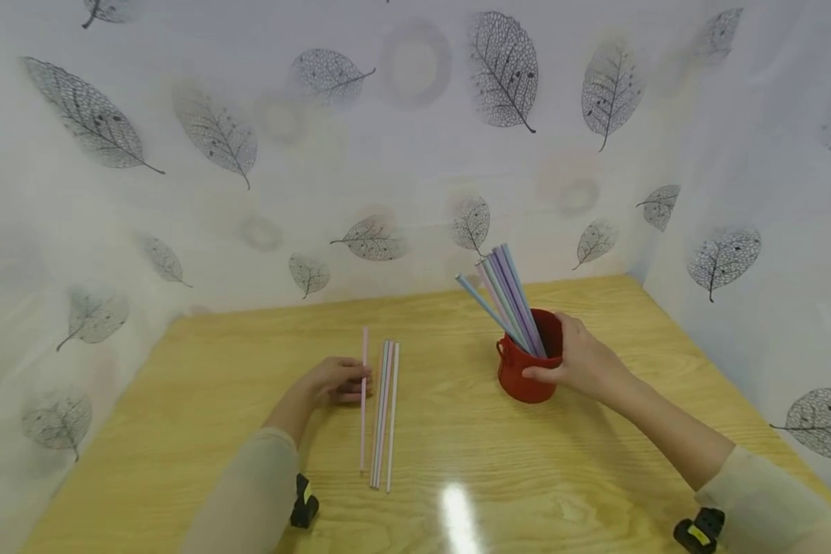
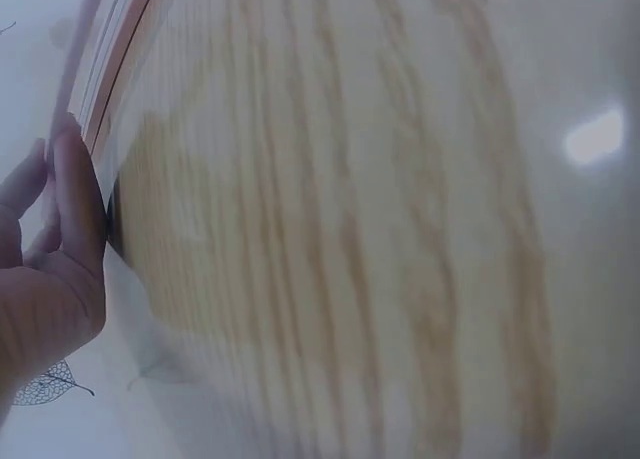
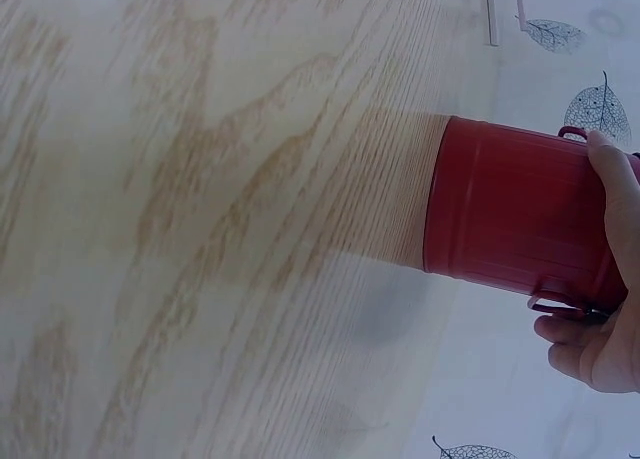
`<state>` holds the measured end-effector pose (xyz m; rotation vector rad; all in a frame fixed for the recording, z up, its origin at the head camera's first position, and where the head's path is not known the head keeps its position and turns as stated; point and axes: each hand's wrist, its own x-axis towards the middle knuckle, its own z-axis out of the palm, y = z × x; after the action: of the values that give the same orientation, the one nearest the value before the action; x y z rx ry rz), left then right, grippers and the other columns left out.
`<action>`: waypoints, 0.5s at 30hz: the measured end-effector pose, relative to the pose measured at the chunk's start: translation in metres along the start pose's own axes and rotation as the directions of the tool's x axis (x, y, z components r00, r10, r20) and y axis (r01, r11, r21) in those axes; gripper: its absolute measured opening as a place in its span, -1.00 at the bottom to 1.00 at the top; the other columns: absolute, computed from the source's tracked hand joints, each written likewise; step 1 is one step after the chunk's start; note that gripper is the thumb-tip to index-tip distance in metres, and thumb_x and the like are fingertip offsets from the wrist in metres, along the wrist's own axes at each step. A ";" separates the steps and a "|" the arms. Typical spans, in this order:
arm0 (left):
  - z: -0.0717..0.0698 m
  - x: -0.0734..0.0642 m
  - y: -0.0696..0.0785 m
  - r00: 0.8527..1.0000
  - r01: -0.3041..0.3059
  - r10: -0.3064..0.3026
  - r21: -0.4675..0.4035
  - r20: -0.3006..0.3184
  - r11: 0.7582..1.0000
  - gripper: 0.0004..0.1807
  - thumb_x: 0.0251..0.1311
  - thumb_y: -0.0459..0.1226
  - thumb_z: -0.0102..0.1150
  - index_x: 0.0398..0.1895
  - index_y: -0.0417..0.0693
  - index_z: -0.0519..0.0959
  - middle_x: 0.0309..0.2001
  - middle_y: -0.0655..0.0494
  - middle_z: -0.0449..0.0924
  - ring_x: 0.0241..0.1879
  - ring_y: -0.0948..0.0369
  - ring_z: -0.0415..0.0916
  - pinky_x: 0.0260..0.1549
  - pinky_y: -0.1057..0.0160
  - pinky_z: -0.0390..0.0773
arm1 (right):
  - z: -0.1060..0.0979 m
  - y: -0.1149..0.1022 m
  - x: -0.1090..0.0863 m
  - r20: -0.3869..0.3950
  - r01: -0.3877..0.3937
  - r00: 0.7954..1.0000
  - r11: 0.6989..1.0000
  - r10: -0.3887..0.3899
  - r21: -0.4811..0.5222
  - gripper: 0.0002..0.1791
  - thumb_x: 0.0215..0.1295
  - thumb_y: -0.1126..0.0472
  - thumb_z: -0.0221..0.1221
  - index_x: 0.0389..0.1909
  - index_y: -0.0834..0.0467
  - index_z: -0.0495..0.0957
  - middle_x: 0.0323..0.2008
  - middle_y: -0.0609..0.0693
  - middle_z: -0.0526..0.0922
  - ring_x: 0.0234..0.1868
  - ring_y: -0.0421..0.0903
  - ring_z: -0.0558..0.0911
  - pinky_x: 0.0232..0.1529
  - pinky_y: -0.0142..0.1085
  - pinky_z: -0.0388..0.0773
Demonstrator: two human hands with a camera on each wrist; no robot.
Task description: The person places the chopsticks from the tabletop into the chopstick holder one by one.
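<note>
Upright between the thumb and fingers of my left hand (image 1: 342, 378) is a thin pink straw (image 1: 363, 431), pinched near its middle, close over the table. Just right of it, several pale pastel straws (image 1: 383, 423) lie side by side on the wood. My right hand (image 1: 585, 360) grips the rim and side of a small red metal bucket (image 1: 522, 385), thumb in front and fingers behind. A bundle of blue, purple, pink and green straws (image 1: 511, 304) leans left out of it. In the right wrist view the bucket (image 3: 515, 204) shows small loop handles.
The wooden table (image 1: 471, 438) reaches back to a whitish leaf-printed curtain (image 1: 415, 154) that encloses the back and sides. A bright light reflection (image 1: 460, 515) shows near the table's front. Black camera mounts are on both wrists.
</note>
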<state>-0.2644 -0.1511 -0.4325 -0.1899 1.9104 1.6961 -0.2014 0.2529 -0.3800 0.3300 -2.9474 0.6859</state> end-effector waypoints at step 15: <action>0.008 -0.013 0.007 0.999 -0.019 0.025 -0.142 0.041 0.990 -0.78 0.33 -0.36 0.04 -0.07 -0.36 0.43 -0.39 0.05 0.60 -0.39 0.24 0.62 -0.34 0.37 0.71 | -0.001 -0.001 -0.001 0.000 0.001 1.000 1.000 -0.001 -0.003 0.24 -0.10 -0.34 0.34 0.31 0.47 0.01 0.14 0.47 0.31 0.10 0.34 0.43 -0.01 0.19 0.54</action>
<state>-0.2548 -0.1459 -0.4200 -0.1857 1.7684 1.8369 -0.2000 0.2524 -0.3788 0.3317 -2.9475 0.6810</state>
